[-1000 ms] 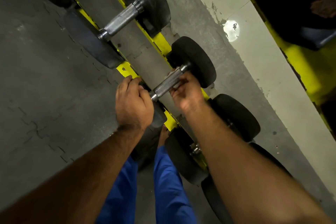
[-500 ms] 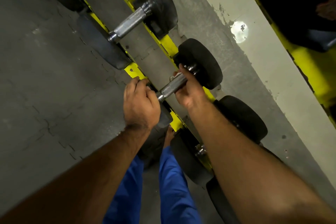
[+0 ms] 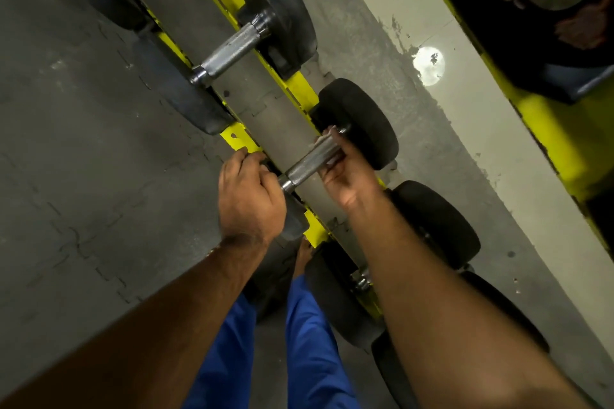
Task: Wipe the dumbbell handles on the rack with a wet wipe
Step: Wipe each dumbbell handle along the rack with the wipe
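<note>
The handle (image 3: 314,158) sat on the rack (image 3: 300,86) between our hands. Our right hand (image 3: 345,173) curled round its far end, pressing the wipe (image 3: 320,141) to the steel; our left hand (image 3: 247,196) gripped the near weight (image 3: 294,219), steadying it. We judged a twisting stroke toward the left hand would cover the knurling best.

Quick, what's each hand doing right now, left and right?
Left hand: grips the near weight head of the dumbbell.
Right hand: holds the wet wipe around the dumbbell handle.
</note>
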